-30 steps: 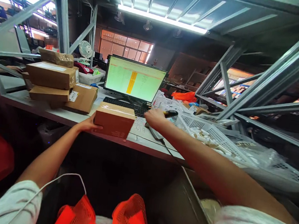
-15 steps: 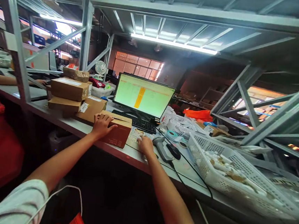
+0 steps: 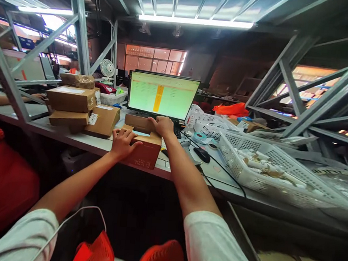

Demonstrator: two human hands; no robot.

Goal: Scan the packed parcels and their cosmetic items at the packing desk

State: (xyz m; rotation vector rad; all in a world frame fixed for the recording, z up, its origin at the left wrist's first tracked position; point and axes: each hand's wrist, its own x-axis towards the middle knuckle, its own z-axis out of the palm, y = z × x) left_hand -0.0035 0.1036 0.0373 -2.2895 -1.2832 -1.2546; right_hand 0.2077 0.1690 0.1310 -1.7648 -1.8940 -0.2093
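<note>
A small brown cardboard box (image 3: 145, 155) stands at the table's front edge with its top partly open and a raised flap (image 3: 138, 121) at the back. Something pale shows inside, too little to name. My left hand (image 3: 124, 144) grips the box's near left edge, fingers curled over the rim. At the far right corner, my right hand (image 3: 163, 127) has the raised flap pinched between thumb and fingers. Just right of the box, a barcode scanner (image 3: 190, 151) lies partly hidden behind my right forearm.
Behind the box stands a lit monitor (image 3: 161, 95). Stacked cartons (image 3: 70, 99) are to the left. A black mouse (image 3: 201, 154), cables and a white plastic basket (image 3: 249, 173) of small wrapped items lie to the right. Metal rack posts (image 3: 79, 24) frame the table; another person's arm (image 3: 0, 100) shows far left.
My right hand has moved from the tabletop up to the box and lifted its flap, so the top is now open. My left hand stays on the box. The view has shifted.
</note>
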